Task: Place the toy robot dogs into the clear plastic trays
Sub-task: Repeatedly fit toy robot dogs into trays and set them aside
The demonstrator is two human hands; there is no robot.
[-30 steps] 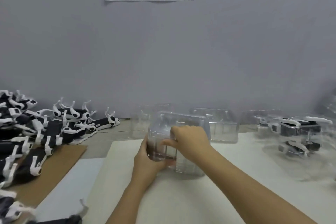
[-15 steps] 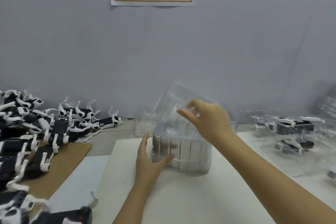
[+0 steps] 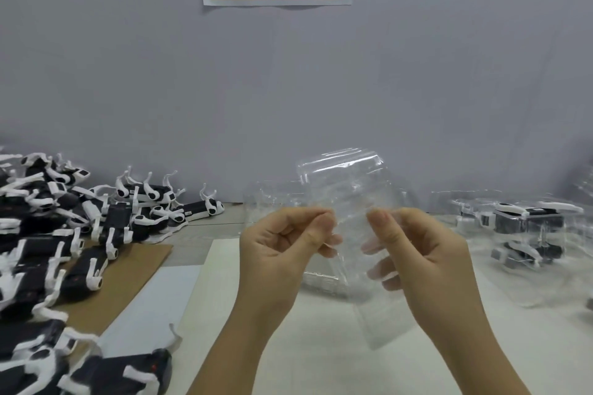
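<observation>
One clear plastic tray [image 3: 349, 189] has come off the stack [image 3: 324, 282] and hangs mid-air at centre, left hand [image 3: 282, 244] and right hand [image 3: 417, 250] both pinching it with curled fingers [image 3: 380, 224]. Toy robot dogs [image 3: 64, 234] wait at 9 o'clock, ready for loading.
</observation>
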